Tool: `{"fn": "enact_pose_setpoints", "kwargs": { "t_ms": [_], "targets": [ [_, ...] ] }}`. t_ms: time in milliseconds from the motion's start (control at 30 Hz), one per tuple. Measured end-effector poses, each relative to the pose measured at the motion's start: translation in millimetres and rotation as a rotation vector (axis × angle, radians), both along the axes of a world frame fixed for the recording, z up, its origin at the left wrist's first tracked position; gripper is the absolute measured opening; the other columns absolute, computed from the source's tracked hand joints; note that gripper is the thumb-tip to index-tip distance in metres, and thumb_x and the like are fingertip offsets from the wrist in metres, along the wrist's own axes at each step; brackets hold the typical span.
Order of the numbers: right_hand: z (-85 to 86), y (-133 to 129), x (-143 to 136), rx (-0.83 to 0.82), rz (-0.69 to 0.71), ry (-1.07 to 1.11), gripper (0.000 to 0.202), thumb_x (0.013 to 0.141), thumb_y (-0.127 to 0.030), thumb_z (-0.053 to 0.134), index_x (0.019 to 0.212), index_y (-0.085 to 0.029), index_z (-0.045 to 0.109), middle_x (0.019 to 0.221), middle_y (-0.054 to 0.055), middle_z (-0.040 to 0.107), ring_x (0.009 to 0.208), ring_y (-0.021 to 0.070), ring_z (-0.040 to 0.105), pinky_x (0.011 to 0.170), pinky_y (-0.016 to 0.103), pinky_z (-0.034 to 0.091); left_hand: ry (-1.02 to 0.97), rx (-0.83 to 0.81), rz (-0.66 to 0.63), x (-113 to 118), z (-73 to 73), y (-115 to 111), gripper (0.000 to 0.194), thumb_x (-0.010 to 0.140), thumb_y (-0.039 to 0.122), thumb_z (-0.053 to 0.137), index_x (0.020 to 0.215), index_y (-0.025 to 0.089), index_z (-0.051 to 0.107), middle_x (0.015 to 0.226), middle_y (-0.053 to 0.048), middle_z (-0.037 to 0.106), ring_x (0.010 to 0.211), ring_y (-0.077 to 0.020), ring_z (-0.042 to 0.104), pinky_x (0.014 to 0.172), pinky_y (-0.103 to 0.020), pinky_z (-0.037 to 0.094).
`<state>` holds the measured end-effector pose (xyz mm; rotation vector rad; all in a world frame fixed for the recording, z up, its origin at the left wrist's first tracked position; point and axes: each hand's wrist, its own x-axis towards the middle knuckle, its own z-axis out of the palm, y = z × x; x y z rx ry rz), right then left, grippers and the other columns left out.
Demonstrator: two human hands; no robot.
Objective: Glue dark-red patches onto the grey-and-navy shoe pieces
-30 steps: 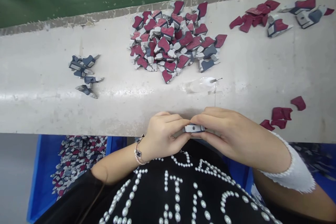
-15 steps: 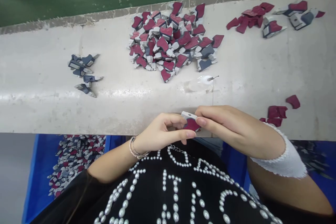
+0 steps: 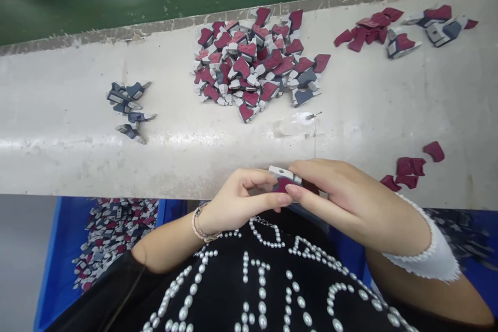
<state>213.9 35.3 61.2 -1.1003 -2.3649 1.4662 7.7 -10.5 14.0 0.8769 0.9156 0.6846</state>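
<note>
A small grey, white and dark red part [image 3: 283,182] is held between my two hands at the table's front edge. My left hand [image 3: 249,194] pinches its left side between thumb and fingers. From the right, my right hand [image 3: 330,187] presses its thumb on the red face, with its fingers behind. The part's white side, with a round hole, faces up. Beyond my hands lies a large pile of similar red, white and grey parts [image 3: 249,59]. Loose dark red pieces [image 3: 406,166] lie to the right of my right hand.
The pale table [image 3: 70,161] holds a few grey parts [image 3: 130,104] at left, and red pieces [image 3: 368,28] with several assembled parts [image 3: 402,44] at back right. A blue bin [image 3: 54,259] of parts stands below left; another is at lower right.
My right hand has shifted its grip, its thumb now further left on the red face. More of the part's white right end shows. The view has shifted slightly.
</note>
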Motion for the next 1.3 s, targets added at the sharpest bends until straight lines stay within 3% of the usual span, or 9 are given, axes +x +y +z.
{"fn": "enact_pose_setpoints", "kwargs": {
  "t_ms": [167,333,567,733,800,900,1033,1133,1300],
  "targets": [
    [-9.4,-1.2,9.8,0.068,0.02,-0.019,0.03,0.106,-0.039,0.048,0.085,-0.021,0.057,0.075,0.0,0.06,0.066,0.0172,0.055,0.062,0.031,0.04,0.269,0.447,-0.078,-2.8,1.3,1.9,0.019,0.095,0.034,0.068,0.093,0.017,0.075,0.083,-0.006,0.073,0.079,-0.0177,0.068,0.074,-0.031,0.058],
    [-12.4,-7.7,8.4,0.148,0.049,-0.036,0.044,0.105,-0.045,0.049,0.068,-0.021,0.047,0.065,-0.001,0.052,0.06,0.016,0.05,0.058,0.029,0.033,0.295,0.688,-0.142,-2.6,-2.2,0.2,0.03,0.098,0.031,0.062,0.071,0.016,0.065,0.063,0.0,0.061,0.059,-0.0125,0.056,0.061,-0.027,0.048],
    [-14.2,-13.9,-6.2,0.305,0.108,-0.102,0.052,0.107,-0.049,0.042,0.066,-0.02,0.054,0.065,0.002,0.06,0.061,0.0184,0.057,0.057,0.03,0.036,0.27,0.507,-0.163,-1.0,-5.7,-10.8,0.048,0.093,0.053,0.064,0.062,0.016,0.06,0.057,-0.001,0.055,0.054,-0.0127,0.052,0.053,-0.026,0.041],
    [-14.5,-9.5,2.4,0.429,0.021,-0.115,0.033,0.106,-0.041,0.047,0.086,-0.022,0.065,0.075,0.002,0.07,0.068,0.0211,0.068,0.06,0.03,0.049,0.379,0.41,-0.253,-29.3,10.8,24.3,0.041,0.085,0.054,0.073,0.067,0.017,0.064,0.064,0.001,0.061,0.062,-0.0133,0.057,0.06,-0.024,0.046],
    [-20.1,-6.5,17.9,0.419,-0.092,-0.093,0.027,0.106,-0.04,0.044,0.102,-0.026,0.066,0.083,0.002,0.073,0.072,0.0212,0.071,0.062,0.031,0.054,0.553,0.455,-0.142,-39.8,19.3,52.9,0.03,0.086,0.049,0.073,0.084,0.019,0.069,0.074,0.001,0.069,0.07,-0.016,0.064,0.067,-0.026,0.052],
    [-37.5,1.7,39.2,0.353,-0.336,-0.077,0.027,0.105,-0.046,0.045,0.097,-0.027,0.062,0.071,-0.001,0.068,0.062,0.0208,0.069,0.057,0.031,0.055,0.798,0.54,0.098,-42.1,27.2,100.5,0.03,0.092,0.043,0.067,0.113,0.022,0.063,0.086,-0.001,0.075,0.077,-0.0183,0.071,0.072,-0.029,0.055],
    [-66.8,18.3,44.1,0.376,-0.495,-0.041,0.03,0.099,-0.054,0.054,0.111,-0.027,0.06,0.079,0.0,0.069,0.066,0.0229,0.07,0.059,0.034,0.059,0.945,0.593,0.221,-34.0,32.9,142.4,0.031,0.097,0.047,0.059,0.116,0.022,0.06,0.09,-0.002,0.078,0.079,-0.0194,0.073,0.072,-0.03,0.053],
    [-87.7,33.6,35.8,0.409,-0.479,0.025,0.041,0.095,-0.054,0.06,0.128,-0.03,0.06,0.104,0.007,0.074,0.081,0.0267,0.073,0.066,0.038,0.062,1.122,0.578,0.34,-52.8,37.4,141.5,0.033,0.099,0.053,0.054,0.113,0.025,0.063,0.1,-0.003,0.077,0.083,-0.0198,0.071,0.08,-0.032,0.053],
    [-112.4,59.9,19.6,0.323,-0.368,0.144,0.034,0.089,-0.05,0.069,0.117,-0.031,0.073,0.115,0.009,0.077,0.098,0.033,0.075,0.075,0.042,0.064,1.434,0.335,0.596,-137.2,31.8,90.9,0.015,0.094,0.03,0.06,0.103,0.018,0.065,0.118,-0.013,0.067,0.109,-0.0281,0.065,0.098,-0.039,0.048]
  ]
}}
